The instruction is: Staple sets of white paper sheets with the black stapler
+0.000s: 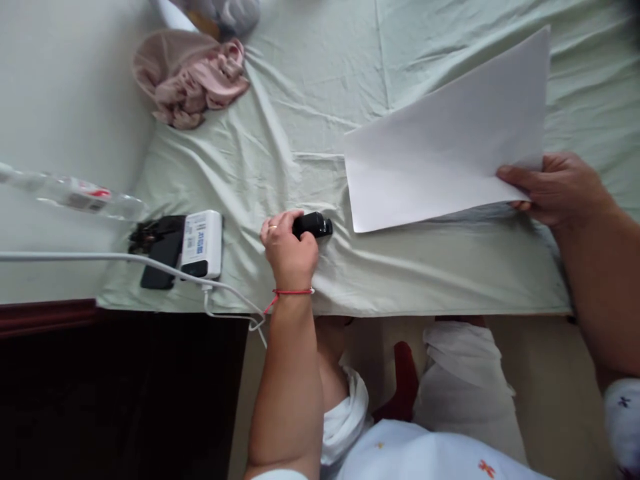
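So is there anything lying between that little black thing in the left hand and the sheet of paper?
Nothing visible. The left hand grips the black thing, and only bare, wrinkled bedsheet lies between it and the paper, which the right hand holds by its edge.

bed sheet (310,100) | pink cloth (193,80) | power bank (201,244) | phone (161,252)

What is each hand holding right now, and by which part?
The left hand grips a small black object by its near end. The right hand pinches the white paper at its right edge.

Soft daylight, edges blurry, w/ distortion.
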### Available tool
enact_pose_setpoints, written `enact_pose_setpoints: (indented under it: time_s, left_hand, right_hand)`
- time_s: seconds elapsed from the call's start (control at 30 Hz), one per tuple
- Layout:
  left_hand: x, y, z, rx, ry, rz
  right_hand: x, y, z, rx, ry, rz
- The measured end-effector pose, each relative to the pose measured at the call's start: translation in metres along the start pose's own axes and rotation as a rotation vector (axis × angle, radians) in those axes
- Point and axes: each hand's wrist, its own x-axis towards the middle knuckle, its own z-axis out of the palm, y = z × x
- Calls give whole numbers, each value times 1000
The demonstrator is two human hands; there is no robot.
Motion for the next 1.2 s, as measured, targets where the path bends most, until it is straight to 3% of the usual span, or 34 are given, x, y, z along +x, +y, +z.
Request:
enact_pose_setpoints:
  time_s: [0.2, 0.4, 0.57, 0.9, 1.2]
  left_hand:
    - [-2, 29, 3, -27, -39, 8]
    - [-4, 39, 6, -43, -66, -5]
    - [-4, 41, 7, -70, -78, -13]
    - [-3, 39, 6, -110, -101, -5]
    - [-2, 25, 24, -314, -53, 20]
  right_hand:
    - [-3, -3, 4, 39, -10, 28]
    - [-8, -5, 7, 18, -30, 49]
    - [-10, -6, 8, -67, -43, 64]
    - [-12, -8, 12, -31, -9, 52]
    - [-14, -9, 14, -37, -41, 29]
